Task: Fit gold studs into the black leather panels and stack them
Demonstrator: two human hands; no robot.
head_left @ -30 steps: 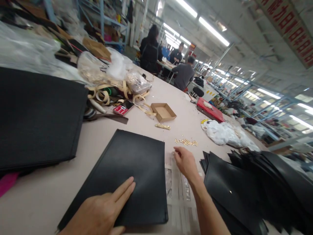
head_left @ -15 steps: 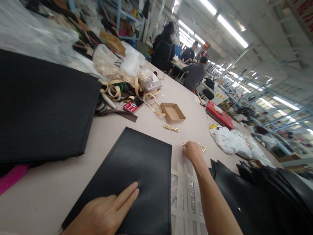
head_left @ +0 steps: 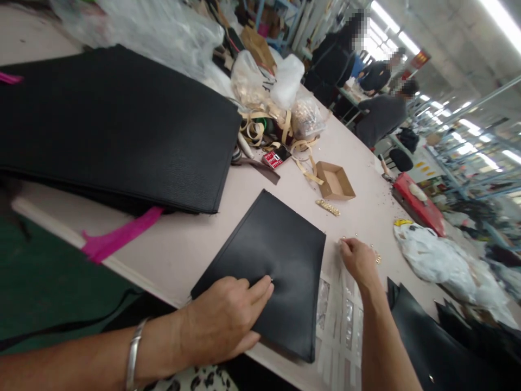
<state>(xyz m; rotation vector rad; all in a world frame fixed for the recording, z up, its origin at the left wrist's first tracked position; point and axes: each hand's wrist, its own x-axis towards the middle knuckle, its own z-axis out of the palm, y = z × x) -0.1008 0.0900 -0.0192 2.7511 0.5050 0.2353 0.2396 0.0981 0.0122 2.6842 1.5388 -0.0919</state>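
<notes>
Black sheet [head_left: 291, 244] lies at the table's [head_left: 187, 244] near edge. Left hand [head_left: 232, 315] touches it; right hand [head_left: 360, 260] curls beside it. I can't tell if either grips anything. Lamps [head_left: 500, 23] shine; people [head_left: 382, 117] are past the far edge.

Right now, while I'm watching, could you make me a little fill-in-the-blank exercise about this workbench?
1. The left hand rests on a panel whose colour is ____.
2. The bracelet is worn on the ____ wrist.
3. The strip sticking out from under the large black piece is bright ____.
4. The small pieces scattered beside the right hand are coloured ____.

Missing words: black; left; pink; gold.
</notes>
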